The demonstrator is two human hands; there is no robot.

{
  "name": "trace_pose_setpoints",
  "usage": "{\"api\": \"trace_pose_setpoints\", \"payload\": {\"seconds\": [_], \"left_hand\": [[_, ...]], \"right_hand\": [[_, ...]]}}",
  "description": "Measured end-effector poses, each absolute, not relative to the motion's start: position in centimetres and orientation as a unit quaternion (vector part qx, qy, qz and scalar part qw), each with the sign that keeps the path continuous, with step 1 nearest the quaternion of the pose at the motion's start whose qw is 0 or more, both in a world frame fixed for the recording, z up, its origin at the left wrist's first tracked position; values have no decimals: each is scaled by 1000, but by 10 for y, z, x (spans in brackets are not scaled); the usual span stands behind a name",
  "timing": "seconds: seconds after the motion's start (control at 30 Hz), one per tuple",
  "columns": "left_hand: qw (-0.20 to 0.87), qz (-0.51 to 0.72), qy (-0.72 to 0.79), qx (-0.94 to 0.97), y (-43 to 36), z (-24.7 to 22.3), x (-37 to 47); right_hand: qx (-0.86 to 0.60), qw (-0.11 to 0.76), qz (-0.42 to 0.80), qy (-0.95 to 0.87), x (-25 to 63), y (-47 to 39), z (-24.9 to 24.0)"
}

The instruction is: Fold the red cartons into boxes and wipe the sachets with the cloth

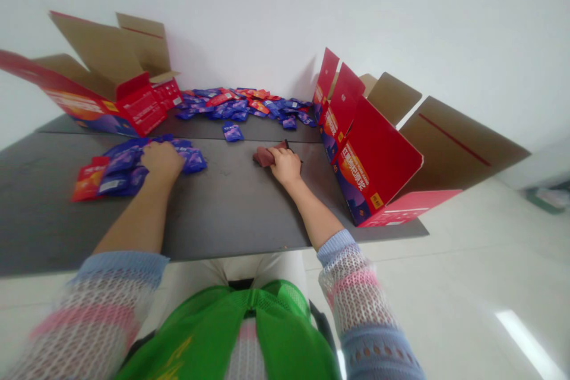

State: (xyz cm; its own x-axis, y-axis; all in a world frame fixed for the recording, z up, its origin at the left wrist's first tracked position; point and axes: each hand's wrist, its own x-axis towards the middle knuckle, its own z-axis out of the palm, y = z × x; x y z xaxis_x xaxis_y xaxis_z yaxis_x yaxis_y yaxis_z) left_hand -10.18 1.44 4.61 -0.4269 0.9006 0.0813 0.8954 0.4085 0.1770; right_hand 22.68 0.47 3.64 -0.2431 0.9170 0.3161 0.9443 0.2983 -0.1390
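Grey table point(240, 208) filled the foreground. On it, the right hand point(286, 165) curled around a crumpled brown cloth point(264, 157), which lay mostly to its left. The left hand point(162, 159) was bunched over purple packets point(120, 159), spread crosswise beneath it; its fingertips were hidden, so whether they pinched one I couldn't tell. Farther off, between the hands and nearer the right, lay a lone packet point(232, 132), before a heap of packets point(229, 109).

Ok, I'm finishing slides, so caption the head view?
Left hand on blue packets, right hand on a brown cloth, open red boxes on both sides.
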Motion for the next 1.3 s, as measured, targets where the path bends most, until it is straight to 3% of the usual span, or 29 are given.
{"api": "trace_pose_setpoints", "payload": {"seconds": [0.27,0.43,0.83,1.0,1.3], "left_hand": [[-24,56,850,523,14,52,-79],[-111,200,750,621,20,40,-55],[-7,241,587,773,79,18,47],[61,214,595,773,98,2,56],[26,227,717,658,116,3,37]], "right_hand": [[-590,170,-37,-788,226,5,37],[-593,174,-37,-785,227,5,35],[-598,193,-40,-777,229,11,27],[-597,201,-40,-775,235,12,27],[-596,175,-28,-783,236,13,30]]}}
